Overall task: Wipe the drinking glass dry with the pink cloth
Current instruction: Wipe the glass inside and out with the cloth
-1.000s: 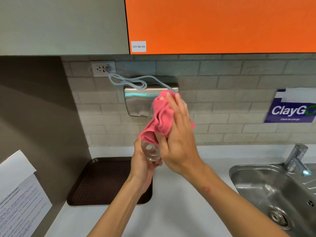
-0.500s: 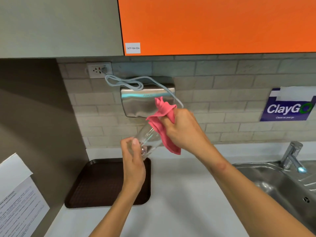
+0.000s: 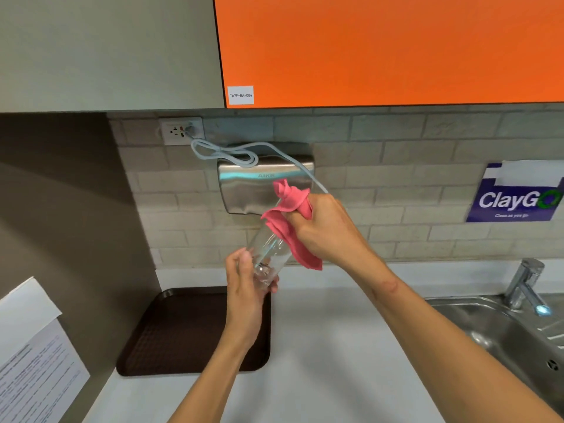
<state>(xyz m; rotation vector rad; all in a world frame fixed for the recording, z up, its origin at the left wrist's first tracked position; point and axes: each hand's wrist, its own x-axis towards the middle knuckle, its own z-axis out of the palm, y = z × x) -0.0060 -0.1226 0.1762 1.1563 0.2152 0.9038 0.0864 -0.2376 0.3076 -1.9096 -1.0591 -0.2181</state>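
Nearest the viewer, the white countertop [image 3: 320, 346] carries a dark brown rectangular plastic tray [image 3: 183, 331] at the left. A stainless steel sink [image 3: 488, 319] is set in at the right.

Held above the tray's far right corner and clear of the counter is the clear, tall drinking glass [image 3: 270, 251]. The left hand [image 3: 244, 288] grips its base, fingers and thumb curled round the lower wall. The glass's long axis is tilted. The base is low, near and to the left, and the mouth points up, to the right and away towards the wall.

At the mouth end sits the bunched pink cloth [image 3: 290, 221], draped over the rim and hanging down the right side. The right hand [image 3: 326, 230] is closed round the cloth, fingers curled into the bunch. Whether any cloth or finger reaches inside the glass cannot be told.

Assessment: the rim and upper wall are being wiped. The base grip should be firm while the glass is turned about its long axis against the cloth. Pressure on the rim should be light, as wet glass is likely to slip. The lower wall and base appear uncovered and probably remain to be done.

Behind the hands, a brushed-steel wall-mounted hand dryer [image 3: 244, 190] hangs on the tiled wall.
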